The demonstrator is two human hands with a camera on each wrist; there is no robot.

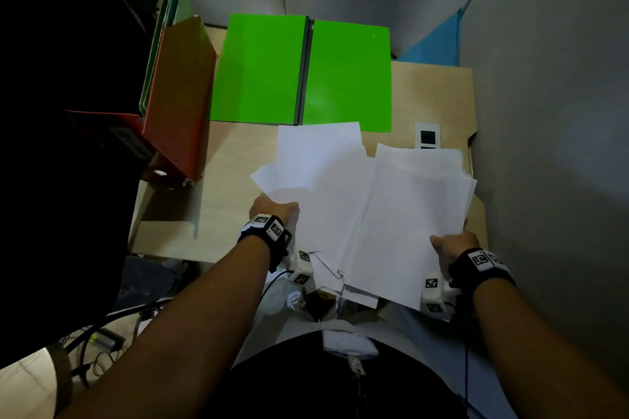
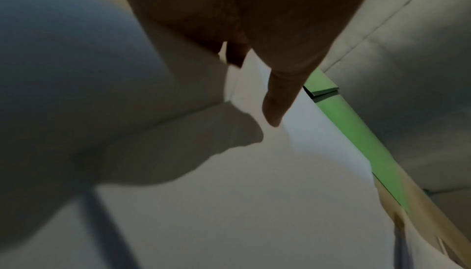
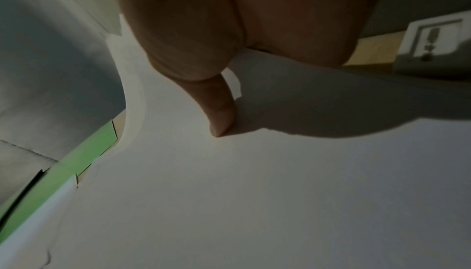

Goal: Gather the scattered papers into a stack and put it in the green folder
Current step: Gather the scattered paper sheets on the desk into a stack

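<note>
With the left hand (image 1: 272,209) and right hand (image 1: 454,243) each pinching a fanned bunch of papers (image 1: 357,201) just short of the open green folder (image 1: 299,71), I'd slide both bunches together and square the edges before moving onto it.

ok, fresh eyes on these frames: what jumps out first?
The bright green folder lies open flat at the far side of the wooden desk, the strongest colour in view. In front of it, an uneven fan of white papers is held off the desk, the left hand and the right hand each pinching a near edge. A red binder stands at the left.
</note>
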